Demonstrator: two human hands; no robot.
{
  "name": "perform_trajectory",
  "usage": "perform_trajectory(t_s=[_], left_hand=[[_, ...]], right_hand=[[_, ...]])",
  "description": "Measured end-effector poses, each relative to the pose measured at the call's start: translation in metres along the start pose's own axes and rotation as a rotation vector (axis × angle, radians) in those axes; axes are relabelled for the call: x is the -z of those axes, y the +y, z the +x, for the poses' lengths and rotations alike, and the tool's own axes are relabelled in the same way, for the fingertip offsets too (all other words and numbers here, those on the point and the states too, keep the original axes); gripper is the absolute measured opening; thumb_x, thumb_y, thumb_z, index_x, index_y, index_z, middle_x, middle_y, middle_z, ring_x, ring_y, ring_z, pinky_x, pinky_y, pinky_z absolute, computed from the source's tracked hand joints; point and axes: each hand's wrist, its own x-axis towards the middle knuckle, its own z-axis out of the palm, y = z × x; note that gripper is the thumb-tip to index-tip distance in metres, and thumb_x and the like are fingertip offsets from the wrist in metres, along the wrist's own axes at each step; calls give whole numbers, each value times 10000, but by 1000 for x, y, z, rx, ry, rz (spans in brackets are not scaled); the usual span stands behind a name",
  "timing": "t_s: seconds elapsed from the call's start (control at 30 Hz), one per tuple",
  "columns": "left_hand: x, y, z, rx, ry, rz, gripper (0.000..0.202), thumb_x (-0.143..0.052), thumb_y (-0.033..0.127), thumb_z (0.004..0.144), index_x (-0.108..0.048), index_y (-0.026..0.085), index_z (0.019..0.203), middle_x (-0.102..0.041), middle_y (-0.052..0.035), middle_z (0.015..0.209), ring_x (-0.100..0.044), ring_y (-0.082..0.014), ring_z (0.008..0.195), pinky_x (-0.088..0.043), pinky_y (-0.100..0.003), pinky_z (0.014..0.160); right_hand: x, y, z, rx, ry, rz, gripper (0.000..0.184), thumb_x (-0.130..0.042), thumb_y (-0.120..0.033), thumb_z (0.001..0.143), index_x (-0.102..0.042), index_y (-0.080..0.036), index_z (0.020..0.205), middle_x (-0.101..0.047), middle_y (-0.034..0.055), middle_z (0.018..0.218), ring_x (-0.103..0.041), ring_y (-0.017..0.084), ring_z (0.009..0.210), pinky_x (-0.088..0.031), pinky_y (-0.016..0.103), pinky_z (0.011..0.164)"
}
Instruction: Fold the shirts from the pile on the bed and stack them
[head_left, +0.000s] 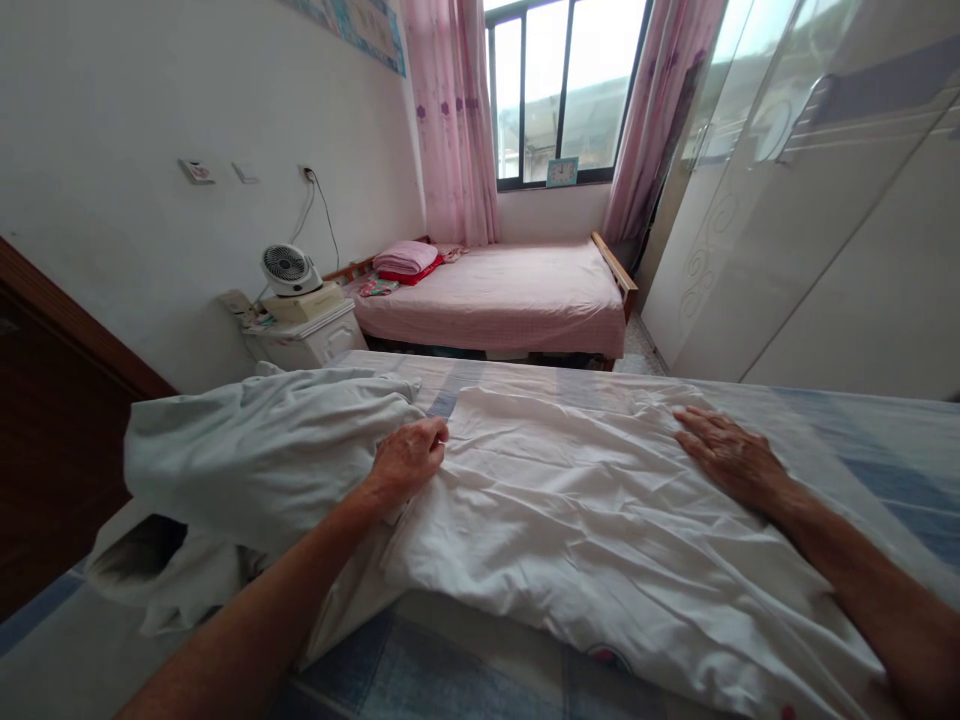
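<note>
A white, creased sheet (pixel 570 500) lies spread over the near bed (pixel 885 440), which has a blue and grey checked cover. My left hand (pixel 409 455) is closed, its fingers curled on the sheet's left edge where a bunched pale cloth (pixel 262 450) piles up. My right hand (pixel 724 450) lies flat on the sheet's right part, fingers stretched out and pointing to the far left. Both forearms reach in from the bottom of the view.
A second bed (pixel 510 290) with a pink cover and a folded pink blanket (pixel 405 258) stands under the window. A white nightstand (pixel 307 335) with a small fan (pixel 286 268) is between the beds. A tall white wardrobe (pixel 810 200) fills the right.
</note>
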Motion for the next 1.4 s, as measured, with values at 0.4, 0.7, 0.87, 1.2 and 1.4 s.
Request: perform_trajectory(t_s=[0.4, 0.7, 0.87, 1.2, 1.4], left_hand=[[7, 3, -6, -408, -188, -74, 192, -481, 93, 705, -648, 184, 730, -645, -34, 792, -564, -158, 771, -433, -246, 741], [82, 7, -49, -422, -1028, -691, 252, -663, 350, 701, -714, 217, 909, -707, -13, 815, -629, -165, 675, -476, -233, 581], [48, 4, -55, -450, -524, -401, 206, -554, 318, 824, -664, 206, 957, -675, -35, 857, -628, -153, 738, -472, -241, 656], [10, -12, -54, -532, -170, 201, 172, -463, 142, 814, -614, 173, 739, -628, -60, 860, -611, -186, 791, -427, -259, 667], [23, -21, -61, -585, -204, 36, 142, -567, 188, 751, -647, 207, 867, -631, -22, 960, -607, -166, 860, -430, -237, 735]], right_hand=[[0, 1, 1, 7, -19, -16, 499, -286, -446, 885, -547, -250, 1263, -529, 70, 1361, -464, 259, 1260, -384, 470, 1026], [15, -9, 1, -7, -100, -1, 484, -303, -395, 883, -551, -209, 1255, -509, 116, 1373, -440, 299, 1276, -398, 529, 996], [53, -45, -1, 21, -2, 55, 419, -380, -380, 850, -607, -193, 1149, -565, 139, 1284, -524, 322, 1176, -451, 508, 919], [103, -197, -85, 472, -407, 149, 139, -476, -197, 826, -615, -213, 828, -654, 44, 906, -596, 178, 812, -414, 320, 776], [100, -192, -96, 389, -361, 158, 164, -412, -158, 857, -572, -192, 846, -619, 40, 898, -567, 149, 773, -387, 276, 724]])
